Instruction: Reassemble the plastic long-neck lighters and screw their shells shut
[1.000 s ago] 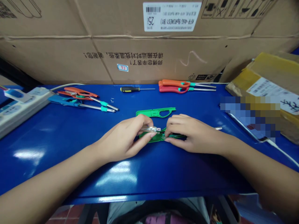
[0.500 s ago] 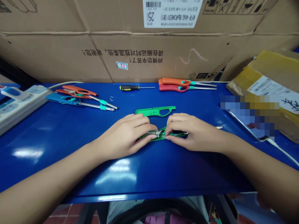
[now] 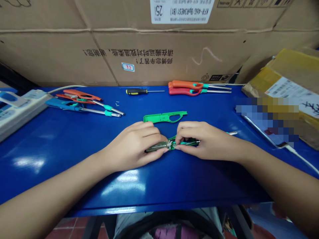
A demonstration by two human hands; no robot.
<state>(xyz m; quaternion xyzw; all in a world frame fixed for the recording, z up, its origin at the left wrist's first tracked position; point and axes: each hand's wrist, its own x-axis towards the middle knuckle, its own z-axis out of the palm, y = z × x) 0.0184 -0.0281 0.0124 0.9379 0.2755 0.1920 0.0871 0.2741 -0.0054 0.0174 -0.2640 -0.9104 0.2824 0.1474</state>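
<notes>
An opened green utility lighter [image 3: 171,148] lies on the blue table, its inner parts exposed and its metal tube [image 3: 233,133] pointing right. My left hand [image 3: 137,143] is closed around the lighter's smoky translucent fuel tank [image 3: 157,146], thumb below and fingers above. At the tank's right end, my right hand [image 3: 199,139] pinches by the trigger area; whatever small part is between the fingertips is too small to make out. Just beyond both hands rests the detached green half-shell [image 3: 161,118], its inside facing up.
Behind lie a black-and-yellow screwdriver [image 3: 136,91], an orange lighter [image 3: 185,85] and a red lighter [image 3: 184,91]. At left are a blue lighter [image 3: 63,104], orange lighter parts [image 3: 84,95] and a power strip [image 3: 22,108]. A phone [image 3: 264,127] and carton [image 3: 281,76] stand right.
The fuel tank in my left hand now shows more fully, tilted across the green casing. My right hand stays at nearly the same spot, and the view has shifted slightly.
</notes>
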